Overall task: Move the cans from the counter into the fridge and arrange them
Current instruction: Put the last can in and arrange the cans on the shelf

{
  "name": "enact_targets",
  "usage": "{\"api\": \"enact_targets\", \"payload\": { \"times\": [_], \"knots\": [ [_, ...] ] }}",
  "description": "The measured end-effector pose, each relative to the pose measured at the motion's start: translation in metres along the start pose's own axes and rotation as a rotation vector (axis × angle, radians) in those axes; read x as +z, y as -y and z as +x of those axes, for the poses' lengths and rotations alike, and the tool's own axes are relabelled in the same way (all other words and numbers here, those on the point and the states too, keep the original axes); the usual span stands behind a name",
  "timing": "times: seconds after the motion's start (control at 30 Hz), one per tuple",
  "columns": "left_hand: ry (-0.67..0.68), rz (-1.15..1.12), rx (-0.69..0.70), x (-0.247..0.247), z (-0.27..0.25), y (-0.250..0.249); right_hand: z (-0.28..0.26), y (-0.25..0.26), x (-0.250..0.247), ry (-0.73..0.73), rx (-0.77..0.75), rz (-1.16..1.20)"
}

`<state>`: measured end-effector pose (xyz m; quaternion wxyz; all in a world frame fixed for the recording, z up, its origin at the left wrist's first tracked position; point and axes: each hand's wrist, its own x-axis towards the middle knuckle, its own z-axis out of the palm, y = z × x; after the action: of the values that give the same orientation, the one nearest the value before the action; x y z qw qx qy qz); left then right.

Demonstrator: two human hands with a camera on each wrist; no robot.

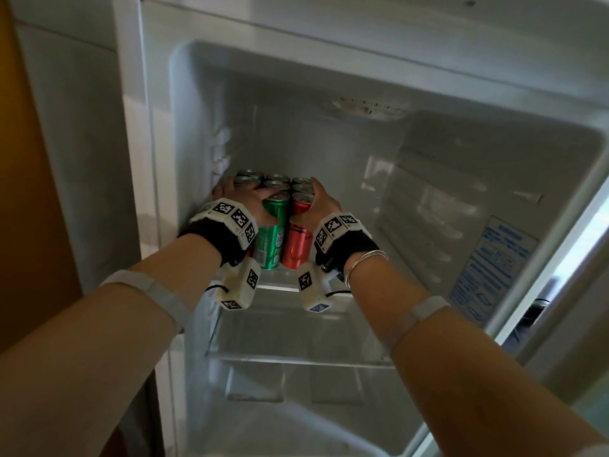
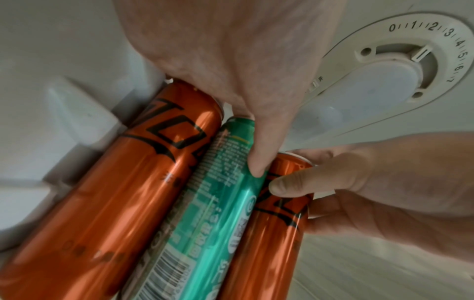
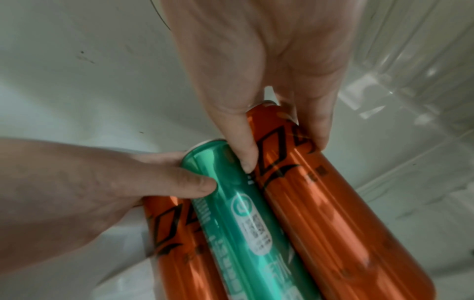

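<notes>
Several cans stand in a tight block at the back left of the fridge's glass shelf (image 1: pixel 349 285). In the front row are a red can (image 2: pixel 102 203), a green can (image 1: pixel 272 232) and another red can (image 1: pixel 298 245). My left hand (image 1: pixel 244 196) lies over the left red can's top with its thumb (image 2: pixel 256 158) pressed on the green can (image 2: pixel 205 213). My right hand (image 1: pixel 321 201) grips the right red can (image 3: pixel 333 213), thumb (image 3: pixel 243 150) on one side and fingers (image 3: pixel 318 130) on the other. The rear cans (image 1: pixel 278 179) show only their tops.
The fridge's left wall (image 1: pixel 197 153) is close beside the left hand. A thermostat dial (image 2: pixel 397 60) sits on the inner wall above the cans. Bare shelf lies to the right of the block. A lower shelf (image 1: pixel 296 359) is below. The open door (image 1: pixel 494 258) carries a blue label.
</notes>
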<state>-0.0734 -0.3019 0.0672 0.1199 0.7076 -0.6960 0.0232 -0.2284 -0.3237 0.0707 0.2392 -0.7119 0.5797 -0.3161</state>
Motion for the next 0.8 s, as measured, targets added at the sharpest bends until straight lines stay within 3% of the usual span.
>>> {"api": "enact_targets", "payload": {
  "times": [0.13, 0.23, 0.47, 0.7, 0.8],
  "knots": [
    [0.005, 0.009, 0.001, 0.0, 0.002, 0.0, -0.007, -0.006, 0.007, -0.03, -0.001, 0.126],
    [0.005, 0.001, -0.001, 0.0, 0.0, 0.0, -0.018, -0.008, 0.01, -0.041, 0.058, 0.09],
    [-0.2, -0.195, 0.109, -0.01, -0.041, -0.023, -0.063, -0.013, -0.005, -0.131, 0.131, -0.093],
    [-0.084, -0.25, 0.231, 0.017, -0.091, -0.048, -0.12, -0.027, -0.007, -0.123, 0.199, -0.151],
    [-0.054, -0.279, 0.218, 0.023, -0.117, -0.052, -0.144, -0.035, -0.01, -0.087, 0.218, -0.195]
  ]
}}
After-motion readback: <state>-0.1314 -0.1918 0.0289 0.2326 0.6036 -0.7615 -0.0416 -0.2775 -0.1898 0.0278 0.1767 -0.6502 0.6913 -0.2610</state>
